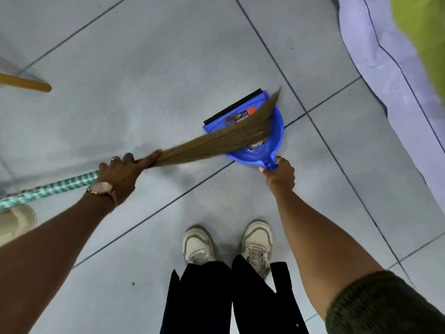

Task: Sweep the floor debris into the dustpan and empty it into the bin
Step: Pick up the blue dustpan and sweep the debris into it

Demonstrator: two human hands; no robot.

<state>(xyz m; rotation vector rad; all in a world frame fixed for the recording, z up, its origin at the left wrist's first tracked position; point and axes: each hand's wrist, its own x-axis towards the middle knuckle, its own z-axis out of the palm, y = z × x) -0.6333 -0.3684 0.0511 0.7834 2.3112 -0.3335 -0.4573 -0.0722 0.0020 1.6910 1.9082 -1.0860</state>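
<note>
A blue plastic dustpan (277, 131) with a black rubber lip lies on the grey tiled floor, its mouth facing up-left. My right hand (280, 172) is shut on its short blue handle. My left hand (122, 172) grips a grass broom (216, 138) where the bristles meet the green-and-white wrapped handle. The brown bristles stretch right across the pan and their tips bend over its far side. A dark bit of debris shows inside the pan near its labels. No bin is in view.
A wooden pole end (29, 84) lies at the left. A lilac cloth (385, 75) and something lime green (423, 37) fill the top right corner. My two pale sneakers (228, 244) stand just below the pan. A cream object (16, 222) sits at the left edge.
</note>
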